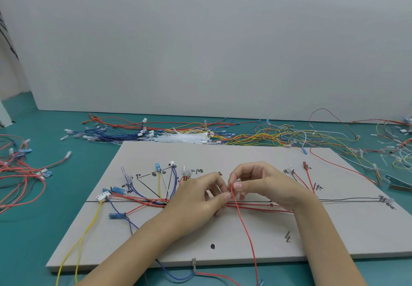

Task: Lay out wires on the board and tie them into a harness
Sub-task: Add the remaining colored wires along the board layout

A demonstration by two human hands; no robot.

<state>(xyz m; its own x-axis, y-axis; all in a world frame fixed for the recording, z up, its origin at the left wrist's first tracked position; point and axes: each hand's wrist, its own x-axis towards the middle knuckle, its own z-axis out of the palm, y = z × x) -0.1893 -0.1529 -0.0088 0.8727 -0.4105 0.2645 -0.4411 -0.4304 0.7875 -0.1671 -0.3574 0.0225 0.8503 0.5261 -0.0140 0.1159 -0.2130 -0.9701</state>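
A: What lies under the hands?
B: A green worktop, and on it a grey board, its long side running left to right. A black line is drawn along it, with handwritten marks too small to read.

A: And the wires?
B: A red bundle follows that line, passing beneath both hands. Blue, yellow and white leads fan up and leftward of the fingers. White cable ties lie beyond the board.

A: The hands?
B: The left hand and right hand meet fingertip to fingertip, each pinching a single red wire that trails from them toward the near edge.
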